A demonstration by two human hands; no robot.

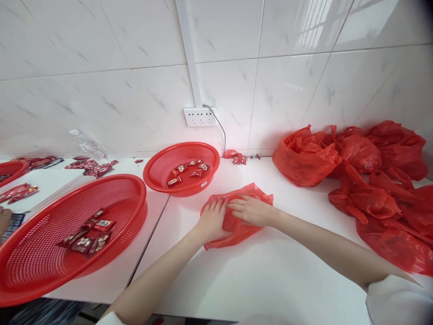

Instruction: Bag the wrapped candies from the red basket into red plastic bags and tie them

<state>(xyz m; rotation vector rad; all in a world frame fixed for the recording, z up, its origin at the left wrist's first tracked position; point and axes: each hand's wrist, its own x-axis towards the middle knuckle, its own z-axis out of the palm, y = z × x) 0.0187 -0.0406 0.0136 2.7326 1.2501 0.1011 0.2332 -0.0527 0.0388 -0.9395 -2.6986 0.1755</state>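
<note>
A red plastic bag (240,232) lies on the white table in front of me, crumpled and fairly flat. On its left part rests my left hand (214,220), palm down with the fingers spread. My right hand (252,211) lies on the bag's upper right part, its fingers stretched toward the left hand. The two hands are close together, and neither is closed round anything. Just behind the bag, a small red basket (182,192) holds several wrapped sweets. What the bag contains, if anything, cannot be made out.
A large red basket (135,212) with several wrapped sweets stands at the left. Full red bags (304,158) crowd the right side. By the wall are a clear bottle (89,145), loose packets (239,160) and a socket strip (200,117). Another person's hand (4,220) shows at the left edge.
</note>
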